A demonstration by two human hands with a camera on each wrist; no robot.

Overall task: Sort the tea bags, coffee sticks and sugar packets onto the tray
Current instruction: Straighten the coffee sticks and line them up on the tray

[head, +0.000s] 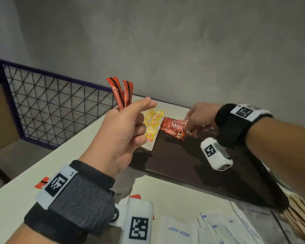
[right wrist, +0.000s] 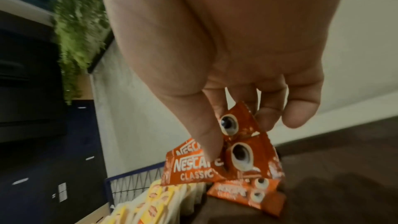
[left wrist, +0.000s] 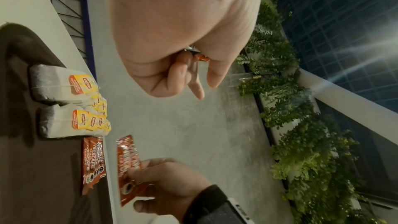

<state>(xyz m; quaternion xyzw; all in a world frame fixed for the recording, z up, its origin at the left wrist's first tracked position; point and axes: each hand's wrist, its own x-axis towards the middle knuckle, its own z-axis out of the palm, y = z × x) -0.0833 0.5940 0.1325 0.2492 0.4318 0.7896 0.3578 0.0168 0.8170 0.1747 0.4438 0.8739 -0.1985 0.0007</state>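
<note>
My left hand (head: 130,124) is raised above the table and grips two red coffee sticks (head: 121,93) that stand upright out of the fist. My right hand (head: 197,117) pinches two Nescafe sticks (right wrist: 243,142) by their ends, just above more coffee sticks (head: 171,129) lying at the far end of the dark brown tray (head: 192,164). Yellow-tagged tea bags (head: 152,124) lie in rows on the tray's far left corner. White sugar packets (head: 192,231) lie on the table in front of me.
One red stick (head: 41,182) lies on the white table by my left wrist. Wooden stirrers (head: 299,213) lie at the right edge. A wire mesh railing (head: 56,103) runs behind the table on the left, with a grey wall beyond.
</note>
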